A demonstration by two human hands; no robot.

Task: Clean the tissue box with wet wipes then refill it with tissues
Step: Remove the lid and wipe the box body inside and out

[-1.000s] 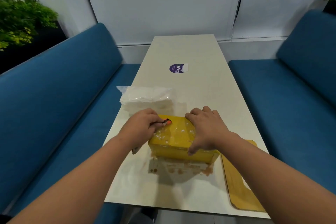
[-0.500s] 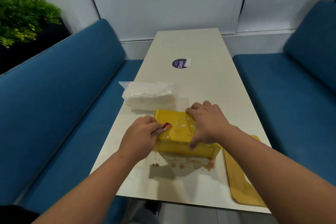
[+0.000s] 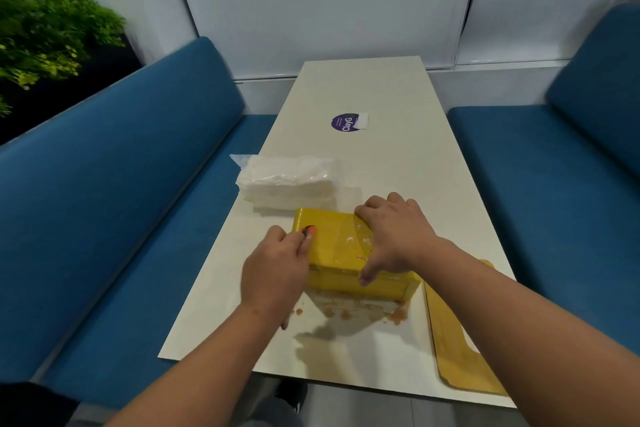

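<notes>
The right hand [image 3: 394, 236] lies on the yellow tissue box [image 3: 341, 253] near the surface's [image 3: 363, 87] front edge, fingers draped over it apparently as a brace, while the left hand [image 3: 277, 274] pinches a small orange-tipped item [image 3: 309, 231] against its soiled top, likely cleaning.

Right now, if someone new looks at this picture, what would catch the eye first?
The yellow box near the front of the white table stands out, with brown stains on the table just in front of it. The right hand rests on the box's top, while the left hand holds a small orange-tipped tool against it. Behind the box lies a pack of white tissues.
</notes>
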